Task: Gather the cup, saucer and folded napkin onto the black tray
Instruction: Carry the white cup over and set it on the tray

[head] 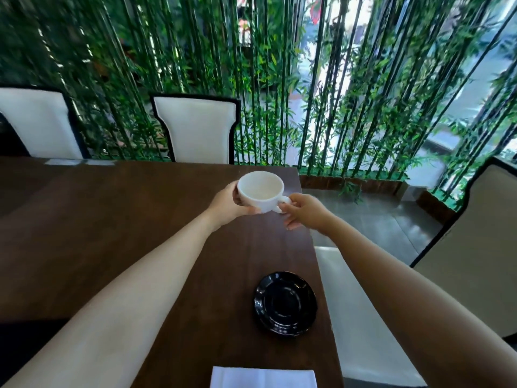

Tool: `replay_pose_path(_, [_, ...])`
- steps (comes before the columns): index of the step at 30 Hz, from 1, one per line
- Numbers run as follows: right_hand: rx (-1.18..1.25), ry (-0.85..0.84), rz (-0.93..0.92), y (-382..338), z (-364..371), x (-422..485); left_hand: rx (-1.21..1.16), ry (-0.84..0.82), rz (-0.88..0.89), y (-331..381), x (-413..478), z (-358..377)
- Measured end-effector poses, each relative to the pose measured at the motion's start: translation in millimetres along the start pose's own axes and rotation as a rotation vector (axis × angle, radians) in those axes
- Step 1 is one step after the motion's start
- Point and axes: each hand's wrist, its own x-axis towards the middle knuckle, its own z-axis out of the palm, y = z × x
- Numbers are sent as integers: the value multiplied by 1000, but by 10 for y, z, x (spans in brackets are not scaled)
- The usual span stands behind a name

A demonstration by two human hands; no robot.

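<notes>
A white cup (260,191) is held above the far right part of the dark wooden table (112,233). My left hand (228,205) cups its body from the left and below. My right hand (303,210) pinches its handle from the right. The cup looks empty. A glossy black saucer (285,303) lies on the table nearer to me, close to the right edge. A folded white napkin (263,378) lies at the bottom edge of the view, partly cut off. No black tray is in view.
Two white chairs with black frames (195,127) stand behind the table's far edge, before a bamboo screen. A white seat (361,317) and a beige chair back (475,247) are to the right of the table's edge. A dark area lies at the lower left.
</notes>
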Motion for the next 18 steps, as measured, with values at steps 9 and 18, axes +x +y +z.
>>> replay_pose_path(9, [19,-138,-135,-591,312,-135,19,163,33,203,-571,-624])
replay_pose_path(18, [38,-344,-229,-1219,1062,-123,31,265,-20,151,-1264,-1497])
